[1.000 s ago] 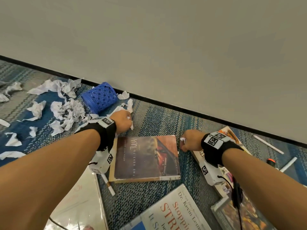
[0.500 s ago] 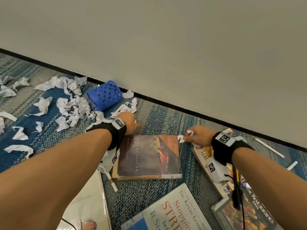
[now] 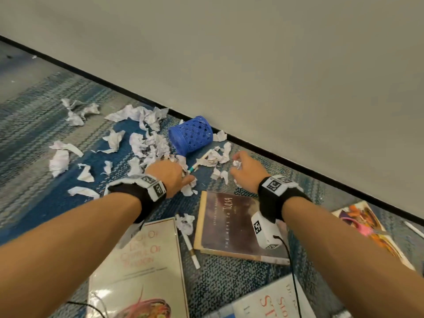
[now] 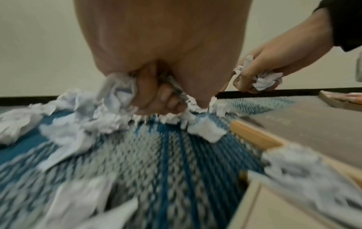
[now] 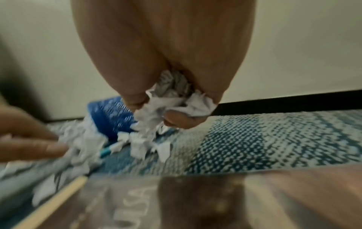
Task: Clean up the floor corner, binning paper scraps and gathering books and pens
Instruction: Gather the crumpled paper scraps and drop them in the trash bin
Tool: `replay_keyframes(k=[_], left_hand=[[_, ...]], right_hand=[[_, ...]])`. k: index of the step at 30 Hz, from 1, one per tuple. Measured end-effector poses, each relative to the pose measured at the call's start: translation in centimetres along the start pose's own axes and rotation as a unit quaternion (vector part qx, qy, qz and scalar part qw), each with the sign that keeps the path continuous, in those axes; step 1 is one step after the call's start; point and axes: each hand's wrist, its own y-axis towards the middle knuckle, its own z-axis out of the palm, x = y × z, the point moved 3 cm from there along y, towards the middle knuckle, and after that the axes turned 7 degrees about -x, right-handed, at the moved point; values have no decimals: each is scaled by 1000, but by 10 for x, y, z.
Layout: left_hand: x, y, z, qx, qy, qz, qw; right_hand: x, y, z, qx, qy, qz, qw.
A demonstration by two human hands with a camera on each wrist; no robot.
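Note:
Torn white paper scraps (image 3: 146,145) litter the blue patterned carpet near the wall. My left hand (image 3: 175,173) is down among them, fingers curled round a wad of scraps (image 4: 117,86). My right hand (image 3: 243,167) hovers just right of it, gripping a crumpled ball of paper (image 5: 172,102). A blue mesh pen cup (image 3: 191,134) lies on its side by the skirting. A pen with a teal tip (image 3: 197,165) lies between the hands. The brown Tulsa book (image 3: 231,223) lies under my right wrist, and another pen (image 3: 191,250) lies left of it.
A pale large book (image 3: 142,267) lies under my left forearm. A white book with red lettering (image 3: 275,301) and a colourful book (image 3: 367,223) lie lower right. Another white pen (image 3: 413,228) is at the right edge. The black skirting (image 3: 298,164) bounds the carpet.
Both hands have moved forward and left off the Tulsa book toward the scrap pile by the blue cup. The view has swung left, and each hand now grips more paper.

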Motion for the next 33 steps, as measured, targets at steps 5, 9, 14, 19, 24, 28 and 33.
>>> replay_keyframes(k=[5,9,14,19,24,28,33], left_hand=[[5,-7,28,-61,-61,-72,994],[-20,4,43,-69,-67,-8,995],[-21,6,50,-63,-94,35,993],[-2,6,34,-199,-194,-63,959],[-11,20,15,-242,-162,-54,955],[-24,28,29,-163,-84,-16,983],[-22,27,35,-147,-60,-34,987]], right_hand=[[16,10,47,14,-198,23,980],[16,13,62,-40,-263,-20,964],[17,12,46,-62,-213,-96,970],[24,27,24,-183,-135,-115,967],[27,40,46,-145,-194,-122,963],[24,42,60,-130,-279,-132,942],[18,49,54,-87,-286,-179,938]])
